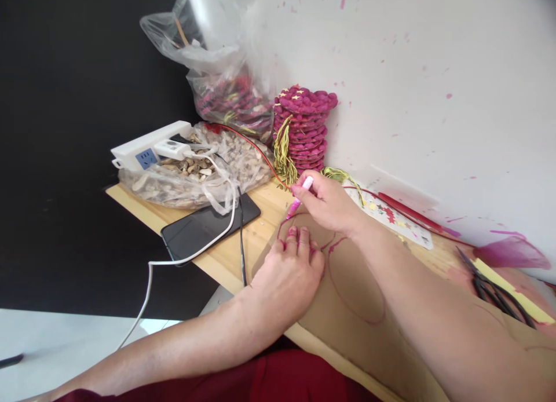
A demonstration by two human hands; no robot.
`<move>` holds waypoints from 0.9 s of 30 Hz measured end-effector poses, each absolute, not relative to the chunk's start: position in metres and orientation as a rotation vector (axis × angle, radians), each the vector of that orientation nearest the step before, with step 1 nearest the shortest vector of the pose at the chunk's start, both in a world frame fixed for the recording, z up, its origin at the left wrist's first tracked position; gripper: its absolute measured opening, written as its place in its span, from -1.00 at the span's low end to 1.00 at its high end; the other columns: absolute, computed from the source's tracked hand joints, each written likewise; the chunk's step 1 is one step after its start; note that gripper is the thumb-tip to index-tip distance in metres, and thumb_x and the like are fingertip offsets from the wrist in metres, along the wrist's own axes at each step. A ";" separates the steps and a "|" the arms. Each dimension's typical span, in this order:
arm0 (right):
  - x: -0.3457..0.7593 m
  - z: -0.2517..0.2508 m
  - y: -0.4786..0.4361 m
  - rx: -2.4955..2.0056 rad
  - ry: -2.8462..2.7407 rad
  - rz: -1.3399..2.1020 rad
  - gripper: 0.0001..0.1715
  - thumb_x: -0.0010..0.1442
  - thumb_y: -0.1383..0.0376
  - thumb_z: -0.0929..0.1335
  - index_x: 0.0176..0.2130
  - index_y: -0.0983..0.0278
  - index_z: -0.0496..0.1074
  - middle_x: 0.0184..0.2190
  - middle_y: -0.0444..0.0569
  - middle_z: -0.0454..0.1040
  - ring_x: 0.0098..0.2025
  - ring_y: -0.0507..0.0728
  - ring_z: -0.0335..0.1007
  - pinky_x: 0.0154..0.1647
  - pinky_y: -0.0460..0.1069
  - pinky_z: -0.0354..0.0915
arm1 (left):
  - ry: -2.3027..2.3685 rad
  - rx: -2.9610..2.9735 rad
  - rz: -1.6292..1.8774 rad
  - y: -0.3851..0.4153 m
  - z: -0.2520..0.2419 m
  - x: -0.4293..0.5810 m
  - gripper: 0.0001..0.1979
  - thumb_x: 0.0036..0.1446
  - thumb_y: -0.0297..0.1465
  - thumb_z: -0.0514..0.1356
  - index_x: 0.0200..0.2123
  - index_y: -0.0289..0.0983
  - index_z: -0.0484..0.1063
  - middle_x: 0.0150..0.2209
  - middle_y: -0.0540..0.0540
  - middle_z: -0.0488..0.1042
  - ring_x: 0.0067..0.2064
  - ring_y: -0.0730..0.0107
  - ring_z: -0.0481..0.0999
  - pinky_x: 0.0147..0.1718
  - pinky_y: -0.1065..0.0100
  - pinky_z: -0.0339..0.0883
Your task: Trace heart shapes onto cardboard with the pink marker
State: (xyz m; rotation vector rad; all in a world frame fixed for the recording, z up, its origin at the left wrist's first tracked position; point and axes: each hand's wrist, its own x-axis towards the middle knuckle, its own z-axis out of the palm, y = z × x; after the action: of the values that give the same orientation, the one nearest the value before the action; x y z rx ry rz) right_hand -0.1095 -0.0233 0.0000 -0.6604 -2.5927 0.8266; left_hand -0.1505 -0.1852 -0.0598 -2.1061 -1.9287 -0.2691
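Note:
A pink marker (299,198) is pinched in my right hand (325,199), its tip down at the top edge of a curved pink line near the far left corner of a brown cardboard sheet (347,326). My left hand (293,269) presses down on the cardboard just below the marker, its fingers bent and close together; what lies under the fingertips is hidden. Red-pink stains mark the fingertips. Rounded pink outlines show on the cardboard to the right of my left hand, partly covered by my right forearm.
Behind stand a stack of magenta braided pieces (304,127) with tassels and a plastic bag (234,95). Left are a power strip (147,150), a bag of wood-like chips (174,185), a phone (211,225) and cables. Scissors (495,292) and a sticker sheet (402,225) lie right.

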 end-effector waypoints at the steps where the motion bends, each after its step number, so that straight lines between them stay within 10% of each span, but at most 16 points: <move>1: -0.109 0.000 -0.023 -0.666 -2.588 0.822 -0.77 0.34 0.17 0.28 -0.35 0.20 0.29 -0.58 -0.20 0.41 -0.49 0.06 0.24 -0.34 -0.02 0.12 | -1.926 -2.110 -0.268 -0.185 -0.059 -0.150 -0.63 0.31 -0.46 0.03 0.09 -0.44 0.45 0.18 -0.56 0.42 0.16 -0.23 0.50 -0.10 -0.02 0.52; 27: -0.081 -0.006 0.000 -0.893 -2.469 0.812 -0.74 0.31 0.09 0.26 -0.33 0.19 0.30 -0.52 -0.15 0.42 -0.43 0.10 0.27 -0.36 -0.01 0.11 | -1.912 -2.129 -0.247 -0.186 -0.059 -0.152 -0.63 0.30 -0.47 0.02 0.10 -0.41 0.43 0.18 -0.53 0.43 0.14 -0.20 0.52 -0.10 -0.02 0.51</move>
State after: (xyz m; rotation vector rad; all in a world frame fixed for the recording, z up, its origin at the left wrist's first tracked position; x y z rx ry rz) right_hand -0.0809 0.0002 -0.0061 -0.8930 -2.4688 0.8121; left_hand -0.1520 -0.1855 -0.0589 -2.1289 -1.9118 -0.2474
